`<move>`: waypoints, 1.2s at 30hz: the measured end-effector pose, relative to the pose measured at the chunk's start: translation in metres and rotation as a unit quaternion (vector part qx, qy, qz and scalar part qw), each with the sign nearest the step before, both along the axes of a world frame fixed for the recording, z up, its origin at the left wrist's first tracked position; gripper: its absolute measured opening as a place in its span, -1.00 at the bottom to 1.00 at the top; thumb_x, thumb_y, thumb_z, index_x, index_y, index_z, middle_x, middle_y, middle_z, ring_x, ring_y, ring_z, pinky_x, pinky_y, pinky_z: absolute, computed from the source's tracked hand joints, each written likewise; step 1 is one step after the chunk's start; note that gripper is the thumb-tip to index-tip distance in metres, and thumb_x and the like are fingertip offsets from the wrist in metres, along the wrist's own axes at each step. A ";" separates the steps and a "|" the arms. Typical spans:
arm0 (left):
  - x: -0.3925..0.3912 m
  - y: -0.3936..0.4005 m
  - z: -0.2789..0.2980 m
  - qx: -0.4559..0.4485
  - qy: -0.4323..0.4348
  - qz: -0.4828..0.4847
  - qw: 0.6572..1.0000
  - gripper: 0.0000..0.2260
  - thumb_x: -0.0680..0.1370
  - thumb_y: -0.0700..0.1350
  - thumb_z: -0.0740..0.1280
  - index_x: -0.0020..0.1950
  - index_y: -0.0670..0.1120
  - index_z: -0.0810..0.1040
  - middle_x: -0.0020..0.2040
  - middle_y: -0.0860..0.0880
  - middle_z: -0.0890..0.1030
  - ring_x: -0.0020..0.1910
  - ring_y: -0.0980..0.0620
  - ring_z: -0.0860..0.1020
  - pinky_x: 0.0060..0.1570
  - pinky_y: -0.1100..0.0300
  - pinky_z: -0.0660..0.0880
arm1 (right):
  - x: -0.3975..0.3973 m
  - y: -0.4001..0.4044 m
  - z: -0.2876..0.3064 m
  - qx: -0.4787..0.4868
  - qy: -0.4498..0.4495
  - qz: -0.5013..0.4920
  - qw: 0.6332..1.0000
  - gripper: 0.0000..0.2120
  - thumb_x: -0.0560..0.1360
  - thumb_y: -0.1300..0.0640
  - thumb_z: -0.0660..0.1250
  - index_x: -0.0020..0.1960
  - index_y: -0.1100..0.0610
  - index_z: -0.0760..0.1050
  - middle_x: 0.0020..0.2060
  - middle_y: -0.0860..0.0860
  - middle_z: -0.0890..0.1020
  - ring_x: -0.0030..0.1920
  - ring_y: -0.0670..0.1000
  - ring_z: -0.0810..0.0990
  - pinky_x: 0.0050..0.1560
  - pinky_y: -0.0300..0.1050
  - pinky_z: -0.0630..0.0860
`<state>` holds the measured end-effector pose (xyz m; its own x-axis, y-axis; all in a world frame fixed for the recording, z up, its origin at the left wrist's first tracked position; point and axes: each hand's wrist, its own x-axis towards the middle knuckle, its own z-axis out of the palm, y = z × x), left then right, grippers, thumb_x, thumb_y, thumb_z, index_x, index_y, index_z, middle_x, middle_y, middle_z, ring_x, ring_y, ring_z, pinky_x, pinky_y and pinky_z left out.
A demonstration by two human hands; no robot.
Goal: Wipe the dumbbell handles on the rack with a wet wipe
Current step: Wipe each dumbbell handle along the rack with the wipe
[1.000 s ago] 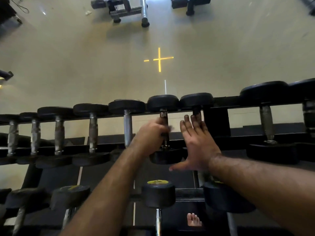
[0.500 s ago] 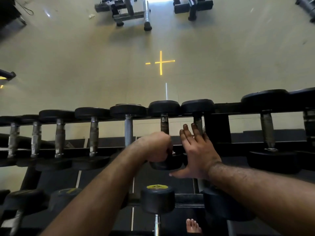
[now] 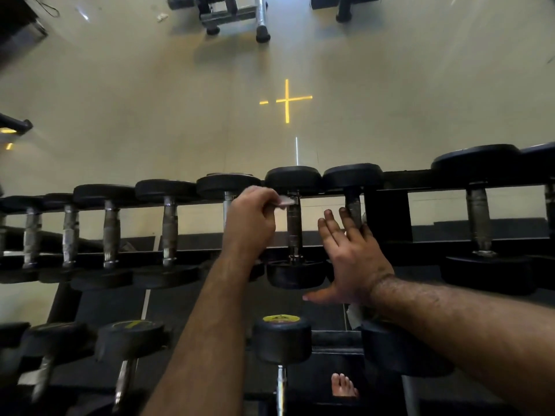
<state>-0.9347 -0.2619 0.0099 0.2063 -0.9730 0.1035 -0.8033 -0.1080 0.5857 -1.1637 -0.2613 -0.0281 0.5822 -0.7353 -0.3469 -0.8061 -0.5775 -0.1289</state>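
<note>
A row of black dumbbells lies across the top tier of the rack [image 3: 387,205]. My left hand [image 3: 250,219] pinches a small white wet wipe [image 3: 283,202] against the far end of one metal dumbbell handle [image 3: 294,232], just under its far head. My right hand [image 3: 350,256] lies flat with fingers straight on the neighbouring dumbbell to the right, whose handle [image 3: 353,205] shows just past my fingertips. A scrap of white material [image 3: 354,316] peeks out below my right wrist.
More dumbbells fill the top tier on the left [image 3: 169,232] and the right [image 3: 480,217]. A lower tier holds further dumbbells, one with a yellow label [image 3: 280,337]. My bare foot [image 3: 344,385] shows below. Gym benches [image 3: 234,13] stand on the floor beyond.
My left hand has slid with the wipe from the near end of the handle up to its far end. My right hand has stayed flat on the neighbouring dumbbell.
</note>
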 end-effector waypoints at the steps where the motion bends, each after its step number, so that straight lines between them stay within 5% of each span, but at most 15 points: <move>1: -0.010 -0.005 -0.005 -0.064 -0.002 0.045 0.997 -0.86 0.61 -0.26 0.40 0.07 -0.06 0.70 0.03 0.03 0.65 -0.03 0.18 0.57 0.06 0.31 0.56 | 0.000 0.000 0.000 -0.002 0.002 0.001 1.000 0.48 0.19 -0.81 0.11 0.75 0.19 -0.13 0.74 0.16 -0.11 0.72 0.27 -0.20 0.63 0.46 0.08; 3: -0.033 -0.009 -0.015 -0.055 -0.001 0.030 0.998 -0.82 0.60 -0.29 0.38 0.11 -0.07 0.70 0.08 0.01 0.65 0.03 0.11 0.58 0.09 0.22 0.59 | 0.001 0.000 -0.001 -0.007 0.000 0.002 1.000 0.48 0.18 -0.81 0.10 0.75 0.19 -0.11 0.74 0.17 -0.09 0.72 0.28 -0.19 0.62 0.47 0.09; 6: -0.037 0.004 -0.022 0.087 0.026 -0.033 0.995 -0.81 0.55 -0.29 0.41 0.05 -0.05 0.73 0.06 0.04 0.65 0.03 0.06 0.61 0.10 0.08 0.63 | -0.001 0.000 -0.003 -0.004 -0.001 0.001 1.000 0.47 0.18 -0.80 0.10 0.74 0.21 -0.01 0.74 0.19 0.01 0.72 0.31 -0.10 0.59 0.49 0.16; 10: -0.014 0.014 0.001 0.361 0.162 -0.121 0.911 -0.79 0.57 -0.28 0.42 -0.03 0.03 0.75 0.04 0.07 0.69 0.03 0.11 0.67 0.07 0.12 0.68 | -0.002 -0.002 -0.005 -0.009 0.000 0.011 1.000 0.46 0.18 -0.80 0.08 0.74 0.21 0.01 0.74 0.19 0.03 0.72 0.31 -0.09 0.58 0.50 0.16; 14: -0.021 -0.009 -0.001 0.280 0.048 -0.002 0.959 -0.80 0.53 -0.28 0.47 -0.09 0.04 0.67 -0.06 0.06 0.66 -0.07 0.13 0.63 -0.11 0.22 0.61 | -0.002 -0.001 -0.007 -0.013 -0.009 0.003 1.000 0.48 0.16 -0.80 0.13 0.72 0.23 0.10 0.72 0.21 0.12 0.71 0.33 -0.01 0.55 0.54 0.21; 18: -0.038 -0.003 -0.002 0.389 -0.066 -0.071 0.916 -0.87 0.53 -0.22 0.48 0.00 0.00 0.66 -0.07 0.02 0.66 -0.04 0.00 0.65 0.00 0.04 0.65 | -0.003 -0.001 -0.006 -0.002 -0.004 0.001 1.000 0.48 0.15 -0.79 0.11 0.74 0.20 0.02 0.74 0.17 0.04 0.73 0.29 -0.11 0.58 0.51 0.16; 22: -0.009 -0.007 0.022 0.391 0.090 -0.088 0.912 -0.83 0.53 -0.29 0.47 -0.06 -0.02 0.73 -0.07 0.02 0.72 -0.06 0.05 0.70 -0.02 0.10 0.69 | -0.003 -0.002 -0.006 -0.008 -0.007 0.005 1.000 0.46 0.16 -0.80 0.08 0.74 0.21 0.05 0.74 0.19 0.05 0.72 0.31 -0.09 0.58 0.50 0.17; 25: -0.013 -0.014 0.012 0.319 -0.020 0.013 0.947 -0.91 0.54 -0.19 0.51 -0.08 0.00 0.70 -0.11 0.02 0.69 -0.10 0.05 0.66 -0.03 0.09 0.68 | -0.003 -0.002 -0.007 -0.010 -0.010 0.005 1.000 0.46 0.16 -0.80 0.11 0.73 0.21 0.08 0.73 0.19 0.08 0.72 0.31 -0.05 0.57 0.51 0.19; 28: -0.038 0.000 0.001 0.399 -0.137 -0.056 0.905 -0.83 0.49 -0.17 0.54 0.05 -0.04 0.67 -0.08 -0.02 0.66 -0.04 -0.04 0.67 0.05 0.02 0.67 | -0.003 -0.002 -0.006 -0.007 -0.016 0.003 1.000 0.47 0.15 -0.80 0.12 0.72 0.22 0.12 0.72 0.20 0.12 0.72 0.31 -0.02 0.55 0.53 0.21; 30: -0.033 0.001 0.007 0.419 -0.108 -0.106 0.895 -0.84 0.51 -0.19 0.53 0.06 -0.04 0.67 -0.04 0.00 0.67 -0.04 0.01 0.66 0.06 0.05 0.67 | -0.004 -0.003 -0.007 -0.004 -0.008 0.005 1.000 0.47 0.16 -0.79 0.10 0.72 0.22 0.10 0.72 0.20 0.11 0.72 0.31 -0.03 0.55 0.53 0.20; 33: -0.016 -0.010 0.030 0.410 0.062 -0.112 0.903 -0.89 0.53 -0.21 0.51 -0.02 -0.01 0.73 -0.07 0.06 0.71 -0.05 0.12 0.68 0.03 0.15 0.66 | -0.004 -0.003 -0.008 -0.010 -0.012 0.012 1.000 0.45 0.16 -0.79 0.12 0.71 0.24 0.15 0.71 0.22 0.15 0.71 0.33 0.03 0.53 0.54 0.24; 36: -0.029 -0.020 0.027 0.286 -0.024 -0.110 0.951 -0.89 0.55 -0.14 0.51 0.04 0.02 0.74 -0.05 0.12 0.70 -0.06 0.17 0.65 0.07 0.20 0.62 | -0.003 -0.002 -0.009 -0.010 -0.024 0.006 1.000 0.44 0.16 -0.78 0.16 0.70 0.24 0.18 0.70 0.22 0.18 0.71 0.33 0.06 0.52 0.54 0.25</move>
<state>-0.9633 -0.2820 0.0367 -0.0012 -0.8917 -0.4527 -0.8674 -0.2243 0.4442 -1.1671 -0.2636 -0.0371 0.6063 -0.7346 -0.3046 -0.7926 -0.5896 -0.1556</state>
